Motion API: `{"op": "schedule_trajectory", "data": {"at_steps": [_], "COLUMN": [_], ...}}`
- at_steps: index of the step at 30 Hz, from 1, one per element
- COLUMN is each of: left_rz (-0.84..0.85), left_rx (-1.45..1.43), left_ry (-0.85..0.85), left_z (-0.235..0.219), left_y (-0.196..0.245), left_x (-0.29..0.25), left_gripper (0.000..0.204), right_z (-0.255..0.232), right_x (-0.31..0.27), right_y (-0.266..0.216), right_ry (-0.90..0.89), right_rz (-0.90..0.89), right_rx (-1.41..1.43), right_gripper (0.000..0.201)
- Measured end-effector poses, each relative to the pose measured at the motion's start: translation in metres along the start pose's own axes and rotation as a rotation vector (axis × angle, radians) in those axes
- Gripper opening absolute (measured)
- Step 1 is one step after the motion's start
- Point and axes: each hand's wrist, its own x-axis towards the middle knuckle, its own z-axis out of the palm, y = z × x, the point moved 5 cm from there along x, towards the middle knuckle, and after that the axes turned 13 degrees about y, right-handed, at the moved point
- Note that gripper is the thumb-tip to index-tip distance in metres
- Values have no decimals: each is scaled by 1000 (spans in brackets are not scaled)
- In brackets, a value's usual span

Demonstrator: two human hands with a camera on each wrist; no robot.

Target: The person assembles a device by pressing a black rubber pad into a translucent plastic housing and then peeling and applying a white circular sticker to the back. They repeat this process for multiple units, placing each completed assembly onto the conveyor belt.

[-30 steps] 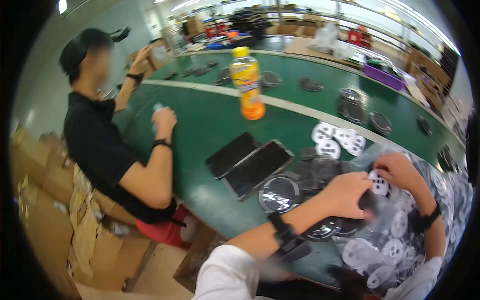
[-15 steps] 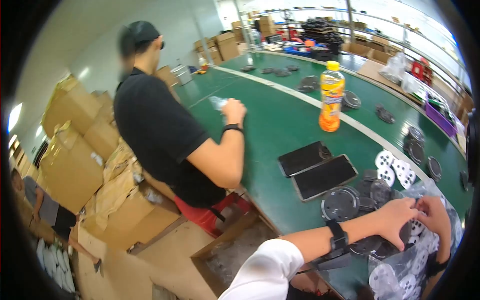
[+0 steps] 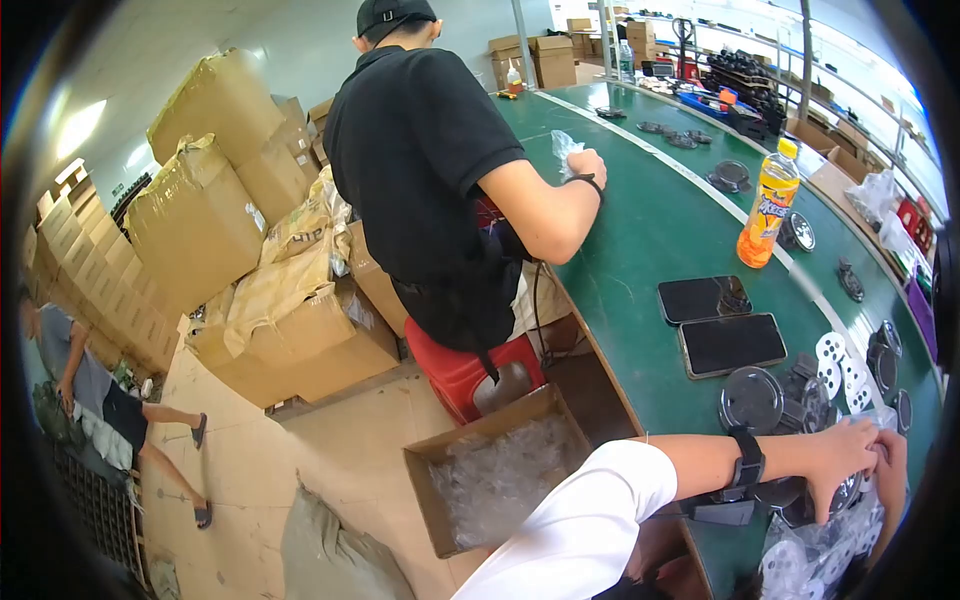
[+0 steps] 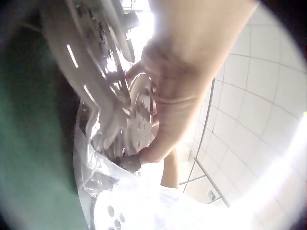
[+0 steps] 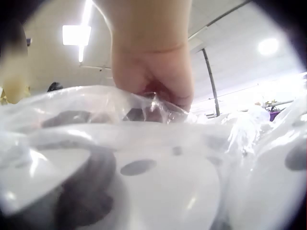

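Observation:
In the left wrist view my left hand (image 4: 175,91) holds a shiny round disc (image 4: 140,108) between thumb and fingers, beside glossy round plastic parts. From the head view, the same hand (image 3: 843,462) reaches over dark round plastic parts (image 3: 752,400) at the table's front edge. My right hand (image 3: 890,468) is close against its fingertips, over a clear plastic bag (image 3: 850,535) of white discs with dark holes. In the right wrist view the bag's film (image 5: 153,132) covers the right hand's fingers, and I cannot tell what they hold. More white discs (image 3: 840,368) lie just beyond.
Two dark flat phone-like slabs (image 3: 733,346) lie left of the parts. An orange drink bottle (image 3: 768,205) stands behind them. A person in black (image 3: 430,170) works at the table's left side. Below the edge sits an open carton (image 3: 500,470) of clear film.
The head view has swung left, shifting the table and hands rightward. My hands have come together over the parts and bag. The neighbouring person now faces away.

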Motion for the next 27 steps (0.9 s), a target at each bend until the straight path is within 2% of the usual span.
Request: {"op": "schedule_trajectory", "data": {"at_steps": [3,5,7,8,9,10,12,13,15,17,21,23,24,27], "left_rz": [58,67,26,-8,-66,-101,-164,-204,-223,-230,-237,-287,-289,-329], "left_rx": [60,-27,-124,-60,-107,8,111,99,46,28,-108,-146,-163,-335], "left_ry": [-6,95,128,273,226,260,181,267,196,204,98,-10,-29,-256], "left_z": [3,0,-32,-49,-60,-72,-86,-96,-95,-93,-79,-70,-66,-40], "left_y": [2,3,12,17,15,19,21,22,26,36,41,49,55,77], "left_x": [-1,3,12,17,24,27,40,42,46,47,47,45,43,33], "left_gripper": [81,80,91,90,89,90,91,88,86,83,74,78,78,92], "right_z": [-13,-22,-25,-27,-33,-39,-56,-59,-66,-67,-65,-65,-65,-67], "right_x": [6,0,-9,-16,-16,-20,-29,-29,-36,-44,-73,-91,-101,-110], "right_y": [6,27,-12,-33,-59,-61,-84,-83,-92,-100,-100,-93,-89,-74], "right_ry": [-5,19,-44,117,23,61,279,320,363,426,413,431,433,501], "right_rz": [68,73,125,-39,-72,-17,11,73,167,264,315,386,445,478], "right_rx": [38,87,-139,-121,-128,107,322,478,786,866,750,673,697,785], "right_gripper": [19,20,21,23,24,22,24,27,29,27,24,25,27,27]}}
